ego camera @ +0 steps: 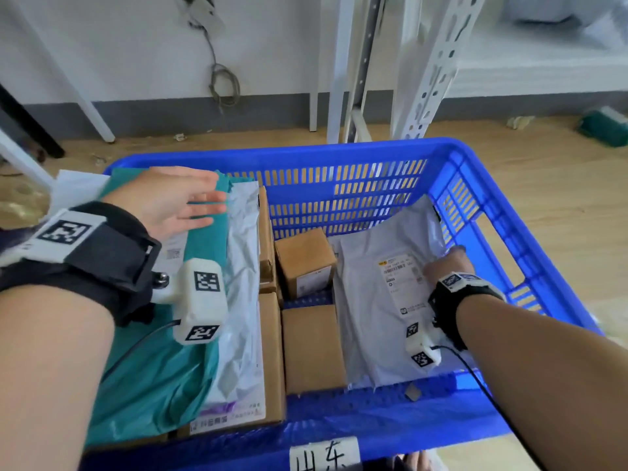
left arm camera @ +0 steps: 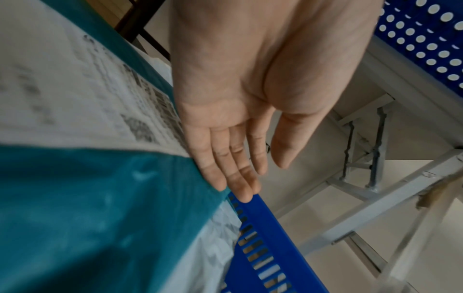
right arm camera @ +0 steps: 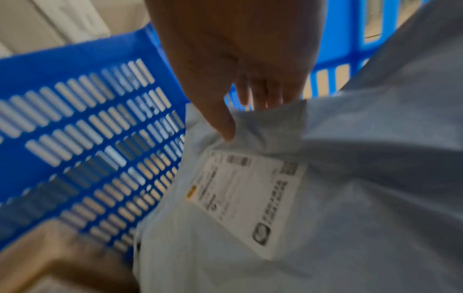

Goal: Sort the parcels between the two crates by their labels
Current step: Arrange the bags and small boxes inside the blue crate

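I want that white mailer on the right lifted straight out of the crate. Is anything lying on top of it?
Nothing visible lies on the white mailer; the right hand already pinches its far edge, beside the blue crate wall.

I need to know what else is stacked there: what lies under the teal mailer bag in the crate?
Under the teal mailer bag lies a white poly mailer, itself on a cardboard box. Anything deeper is covered.

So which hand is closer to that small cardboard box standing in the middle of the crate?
Right. The right hand grips the grey mailer beside the small box; the left hand lies on the teal parcel, farther off.
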A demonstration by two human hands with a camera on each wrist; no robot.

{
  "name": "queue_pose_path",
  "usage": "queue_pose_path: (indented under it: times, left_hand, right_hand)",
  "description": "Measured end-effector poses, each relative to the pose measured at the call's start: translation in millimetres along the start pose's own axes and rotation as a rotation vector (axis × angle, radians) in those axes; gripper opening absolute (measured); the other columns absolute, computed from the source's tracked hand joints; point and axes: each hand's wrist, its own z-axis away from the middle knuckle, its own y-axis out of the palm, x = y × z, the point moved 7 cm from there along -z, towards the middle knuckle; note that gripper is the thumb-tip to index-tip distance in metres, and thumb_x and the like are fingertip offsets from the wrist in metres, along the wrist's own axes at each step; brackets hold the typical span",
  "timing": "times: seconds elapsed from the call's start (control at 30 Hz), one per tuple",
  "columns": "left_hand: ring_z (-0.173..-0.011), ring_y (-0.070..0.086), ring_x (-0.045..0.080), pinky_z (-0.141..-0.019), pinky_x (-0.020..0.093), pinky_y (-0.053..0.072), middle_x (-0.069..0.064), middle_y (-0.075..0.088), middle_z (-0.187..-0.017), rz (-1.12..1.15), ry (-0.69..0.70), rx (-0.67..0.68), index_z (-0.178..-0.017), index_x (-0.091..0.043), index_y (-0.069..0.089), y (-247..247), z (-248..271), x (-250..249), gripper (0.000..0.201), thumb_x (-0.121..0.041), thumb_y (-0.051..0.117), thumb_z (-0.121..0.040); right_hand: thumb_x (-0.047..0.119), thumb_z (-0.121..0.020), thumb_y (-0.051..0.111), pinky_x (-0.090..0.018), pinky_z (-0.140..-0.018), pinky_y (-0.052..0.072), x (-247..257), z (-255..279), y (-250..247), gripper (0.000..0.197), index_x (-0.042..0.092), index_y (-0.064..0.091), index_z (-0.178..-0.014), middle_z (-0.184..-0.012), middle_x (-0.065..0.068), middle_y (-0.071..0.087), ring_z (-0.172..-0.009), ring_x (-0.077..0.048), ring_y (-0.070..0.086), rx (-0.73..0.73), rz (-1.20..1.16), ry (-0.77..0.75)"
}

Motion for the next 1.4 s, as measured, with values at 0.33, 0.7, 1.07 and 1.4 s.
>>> queue_pose_path:
  times: [0.33,0.7,1.07,1.4]
  left_hand:
    - [-0.087,0.068,0.019,-0.085,0.031,0.053,0.008,0.068,-0.098,-0.004,-0.001,-0.034,-0.101,-0.018,0.063,-12,-11,1,0.008,-0.016,0.058,-0.095]
    - [-0.092,0.061,0.017,-0.082,0.031,0.051,0.003,0.064,-0.105,-0.246,0.080,-0.183,-0.105,-0.019,0.066,-52,9,-12,0.015,-0.015,0.061,-0.091]
    - [-0.090,0.063,0.026,-0.071,0.030,0.048,0.012,0.066,-0.112,-0.774,-0.274,-0.268,-0.115,-0.003,0.060,-140,31,51,0.062,-0.040,0.081,-0.071]
    - [-0.084,0.064,0.023,-0.074,0.028,0.051,0.005,0.065,-0.095,-0.755,-0.232,-0.213,-0.086,-0.012,0.060,-125,38,49,0.056,-0.054,0.085,-0.058]
  right_hand:
    - [0.064,-0.056,0.079,-0.046,-0.117,0.019,-4,-1,100,0.123,0.039,0.006,-0.151,-0.154,-0.018,0.012,-0.145,-0.039,0.010,0.434,0.681,-0.170]
    - [0.027,-0.089,0.060,-0.032,-0.086,0.047,64,14,63,0.025,0.011,0.065,-0.107,-0.116,-0.015,0.065,-0.107,-0.030,0.061,0.333,0.391,-0.229]
    - [0.040,-0.088,0.065,-0.019,-0.043,0.046,210,165,69,0.036,0.006,0.066,-0.078,-0.061,-0.008,0.065,-0.045,-0.014,0.058,0.865,-0.158,-0.334]
    - [-0.002,-0.089,0.056,-0.019,-0.041,0.048,236,195,79,0.005,0.001,0.056,-0.084,-0.052,-0.006,0.064,-0.042,-0.013,0.062,0.851,-0.421,-0.304]
